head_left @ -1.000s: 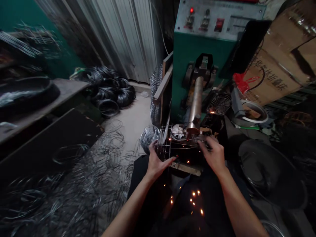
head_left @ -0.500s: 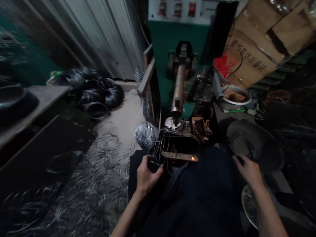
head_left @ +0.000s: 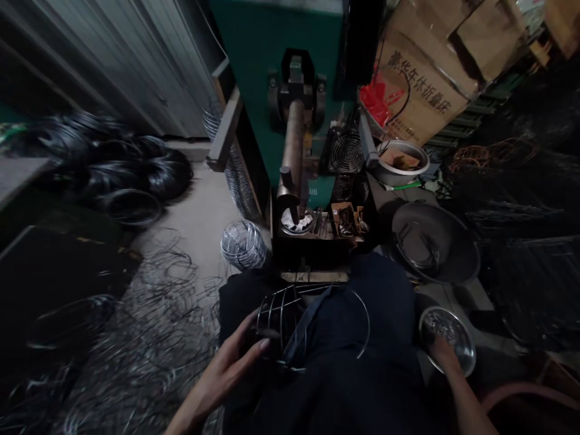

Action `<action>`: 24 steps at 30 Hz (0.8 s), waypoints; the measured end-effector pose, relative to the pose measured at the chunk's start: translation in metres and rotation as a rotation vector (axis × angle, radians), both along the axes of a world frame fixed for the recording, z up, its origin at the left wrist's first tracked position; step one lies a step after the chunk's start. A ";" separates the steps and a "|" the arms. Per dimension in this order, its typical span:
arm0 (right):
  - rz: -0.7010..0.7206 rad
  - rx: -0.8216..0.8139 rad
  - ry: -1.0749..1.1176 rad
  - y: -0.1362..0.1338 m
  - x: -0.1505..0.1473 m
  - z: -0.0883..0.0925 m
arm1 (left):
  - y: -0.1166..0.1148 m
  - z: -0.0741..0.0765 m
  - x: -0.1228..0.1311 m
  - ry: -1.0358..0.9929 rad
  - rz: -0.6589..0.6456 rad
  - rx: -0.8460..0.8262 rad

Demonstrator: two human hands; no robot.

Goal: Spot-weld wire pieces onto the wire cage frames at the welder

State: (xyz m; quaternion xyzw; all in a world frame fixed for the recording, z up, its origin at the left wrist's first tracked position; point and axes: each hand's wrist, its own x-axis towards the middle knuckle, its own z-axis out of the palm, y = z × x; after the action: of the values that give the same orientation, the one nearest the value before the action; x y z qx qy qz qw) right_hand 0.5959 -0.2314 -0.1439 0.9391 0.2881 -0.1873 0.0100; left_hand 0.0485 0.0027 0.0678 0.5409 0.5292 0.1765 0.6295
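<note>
My left hand (head_left: 233, 359) is closed on a bent wire frame (head_left: 281, 314), its thumb along the near side. Curved wires and one large open loop make up the frame, held low over my dark-clothed lap. On the right, my right hand (head_left: 444, 355) reaches into a shiny metal bowl (head_left: 470, 356) of small metallic pieces. Its fingertips are dark and blurred against the contents, so their grip is hidden. Ahead stands a green machine (head_left: 249, 36) with a thick metal arm (head_left: 293, 145) pointing towards me.
Beside the machine is a coil of shiny wire (head_left: 243, 244). Loose wire pieces (head_left: 158, 314) litter the floor at left, below black wire coils (head_left: 131, 163). To the right are a wide dark basin (head_left: 457, 241), a grey pan (head_left: 421, 163) and a large cardboard box (head_left: 430, 72).
My left hand has come down and nearer with the wire frame, away from the machine. My right hand has moved down into the metal bowl. The view has shifted right.
</note>
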 end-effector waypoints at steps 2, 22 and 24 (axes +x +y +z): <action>-0.020 -0.018 0.078 -0.002 0.006 -0.002 | -0.010 -0.015 -0.009 -0.007 -0.058 -0.064; 0.308 0.794 0.393 0.182 -0.082 0.166 | 0.020 -0.057 0.082 -0.321 0.586 -0.120; 0.531 0.806 0.476 0.215 -0.126 0.190 | 0.024 -0.055 0.090 -0.352 0.634 -0.111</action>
State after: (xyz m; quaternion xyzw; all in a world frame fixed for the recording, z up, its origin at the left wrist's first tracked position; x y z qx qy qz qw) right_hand 0.4701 -0.0165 0.0463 0.6949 0.5589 -0.2606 -0.3699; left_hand 0.1383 0.0265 0.0127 0.2765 0.5631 0.4243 0.6531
